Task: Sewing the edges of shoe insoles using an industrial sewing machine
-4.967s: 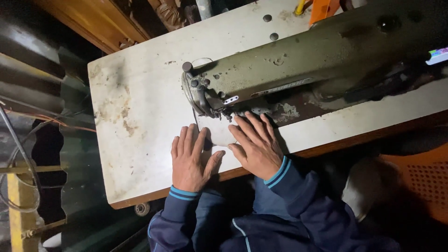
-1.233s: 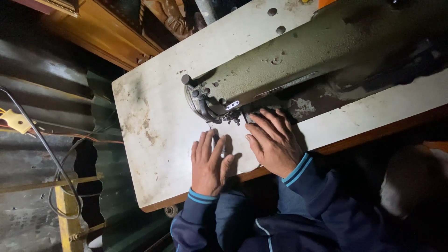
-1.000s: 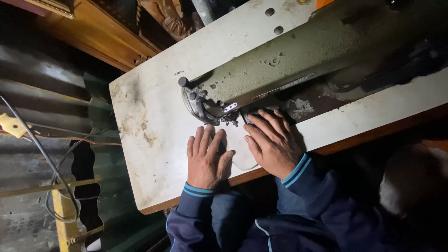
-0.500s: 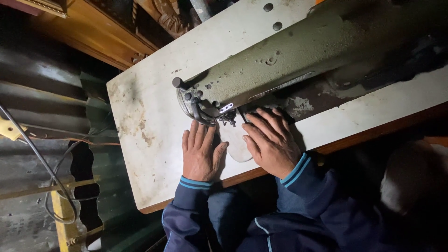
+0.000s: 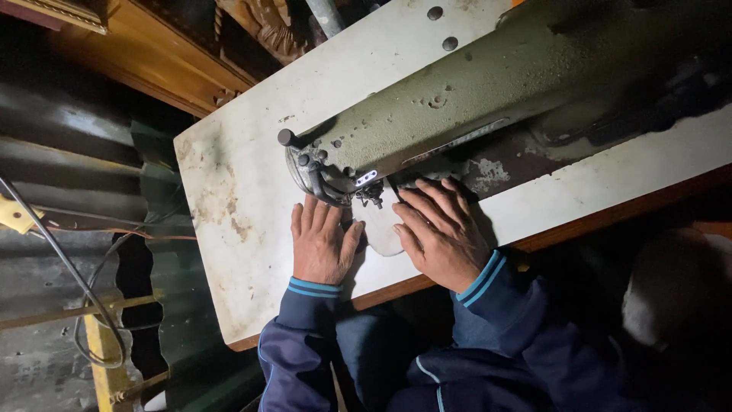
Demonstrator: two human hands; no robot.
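Now both hands lie flat and spread, left hand [image 5: 320, 243] and right hand [image 5: 441, 233], and have slid the small pale cloth [image 5: 380, 229] further under the green sewing machine's [image 5: 488, 91] needle on the counter [image 5: 236, 175], so stitching seems underway.

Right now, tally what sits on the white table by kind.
Hands: 2, left hand and right hand
Sewing machine: 1
Pale cloth piece: 1
Total: 4, all on the table
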